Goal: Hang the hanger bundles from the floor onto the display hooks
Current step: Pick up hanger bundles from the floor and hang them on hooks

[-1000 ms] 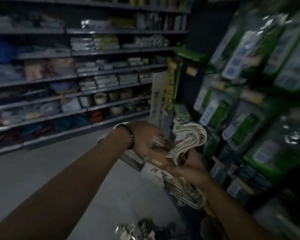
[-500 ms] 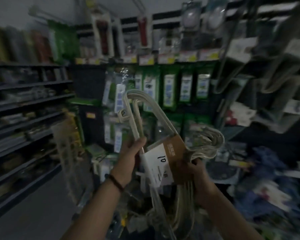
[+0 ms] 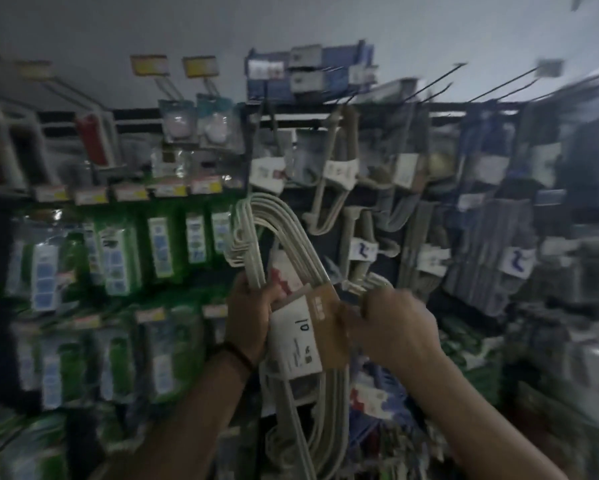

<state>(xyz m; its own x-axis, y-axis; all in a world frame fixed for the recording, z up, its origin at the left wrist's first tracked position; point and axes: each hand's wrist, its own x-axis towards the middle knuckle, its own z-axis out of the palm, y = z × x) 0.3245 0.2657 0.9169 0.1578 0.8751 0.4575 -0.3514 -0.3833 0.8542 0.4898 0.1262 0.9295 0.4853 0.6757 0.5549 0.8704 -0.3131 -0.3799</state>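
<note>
Two hands are seen, the left hand (image 3: 253, 317) and the right hand (image 3: 395, 320). One hanger bundle (image 3: 291, 237) is gripped by both, and one paper band (image 3: 301, 337) is wrapped round it. One dark wristband (image 3: 235, 355) is worn on the left wrist. At the far top left, two yellow price tags (image 3: 149, 65) are clearly counted, with two blister packs (image 3: 177, 121) hung just below. Five price labels (image 3: 130, 192) are lined along the rail beneath. The hung bundles (image 3: 339, 171) at the far right and the green packs (image 3: 118, 258) at the left are too blurred to be counted.
</note>
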